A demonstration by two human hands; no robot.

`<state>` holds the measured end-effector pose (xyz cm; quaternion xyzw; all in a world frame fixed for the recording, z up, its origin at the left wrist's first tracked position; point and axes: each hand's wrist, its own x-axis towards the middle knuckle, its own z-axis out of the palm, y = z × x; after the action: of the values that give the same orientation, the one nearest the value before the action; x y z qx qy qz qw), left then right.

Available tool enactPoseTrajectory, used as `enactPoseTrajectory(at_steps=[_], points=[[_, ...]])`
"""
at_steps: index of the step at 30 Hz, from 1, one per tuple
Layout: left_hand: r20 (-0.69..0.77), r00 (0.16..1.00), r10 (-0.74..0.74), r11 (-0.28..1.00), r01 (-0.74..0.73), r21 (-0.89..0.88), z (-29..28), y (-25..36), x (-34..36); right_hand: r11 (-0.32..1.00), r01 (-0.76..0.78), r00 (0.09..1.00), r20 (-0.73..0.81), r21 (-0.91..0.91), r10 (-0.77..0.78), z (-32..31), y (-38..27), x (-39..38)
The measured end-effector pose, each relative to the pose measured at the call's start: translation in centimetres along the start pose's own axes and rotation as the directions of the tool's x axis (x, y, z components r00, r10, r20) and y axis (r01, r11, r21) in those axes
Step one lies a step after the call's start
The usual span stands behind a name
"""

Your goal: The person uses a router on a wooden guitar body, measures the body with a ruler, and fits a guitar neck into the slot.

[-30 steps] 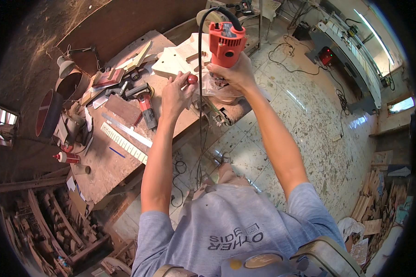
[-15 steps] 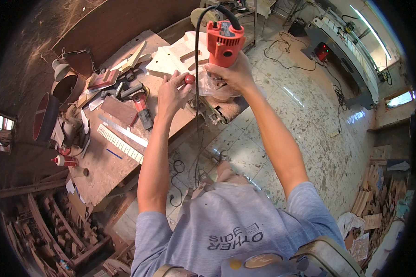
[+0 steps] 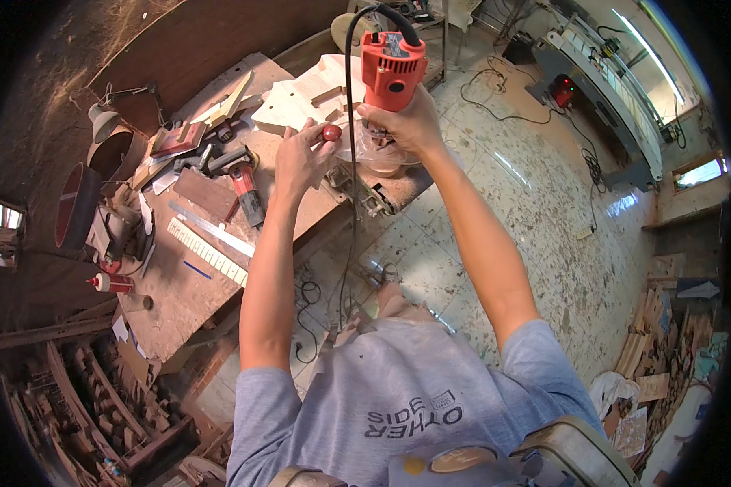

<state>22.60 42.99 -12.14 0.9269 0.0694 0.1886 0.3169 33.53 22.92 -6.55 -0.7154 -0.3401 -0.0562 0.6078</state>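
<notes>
A red router (image 3: 391, 71) stands upright on a pale wooden guitar body (image 3: 283, 111) with cut pockets, near the bench's right end. My right hand (image 3: 414, 126) wraps round the lower part of its motor housing. At the router's left side is a round red knob (image 3: 331, 132), with the fingers and thumb of my left hand (image 3: 301, 156) closed about it. Clear plastic (image 3: 371, 154) surrounds the router's base, and the bit is hidden. A black cord (image 3: 348, 89) loops from the router's top and hangs down between my hands.
Left on the wooden bench (image 3: 158, 312) lie a red-and-black angle grinder (image 3: 248, 193), a metal ruler (image 3: 211, 230), a slotted pale strip (image 3: 207, 253) and a red glue bottle (image 3: 110, 282). A bench lamp (image 3: 104, 123) stands behind. Cords trail over the dusty tiled floor (image 3: 495, 211).
The router and both hands have shifted very slightly left in the picture, with the whole view shifting a little too. Both hands keep their hold.
</notes>
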Motion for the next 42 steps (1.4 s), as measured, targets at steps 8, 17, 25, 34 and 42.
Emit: enactPoseTrajectory(at_steps=[8, 17, 25, 34, 42], points=[[0.046, 0.999, 0.017, 0.996, -0.013, -0.087, -0.4, -0.5, -1.6, 0.998, 0.012, 0.999, -0.039, -0.062, -0.014, 0.1, -2.0, -2.4], [-0.009, 0.999, 0.043, 0.998, -0.044, -0.036, 0.1, -1.4, -0.1, 1.000, 0.023, 1.000, -0.005, 0.017, -0.023, 0.5, -0.3, 0.1], [0.033, 0.996, 0.084, 0.994, -0.081, -0.072, 0.9, -0.3, -0.9, 0.998, -0.067, 0.998, -0.010, 0.021, 0.067, -1.2, -1.2, -2.3], [0.025, 0.996, 0.084, 0.996, -0.084, -0.016, 0.7, -1.0, -0.1, 0.998, -0.062, 0.998, 0.002, 0.015, 0.062, -0.6, 0.6, -0.9], [0.033, 0.996, 0.085, 0.996, -0.083, -0.044, 0.5, -0.2, 0.0, 0.997, -0.072, 0.997, -0.034, -0.035, 0.071, -1.0, -0.2, -1.2]])
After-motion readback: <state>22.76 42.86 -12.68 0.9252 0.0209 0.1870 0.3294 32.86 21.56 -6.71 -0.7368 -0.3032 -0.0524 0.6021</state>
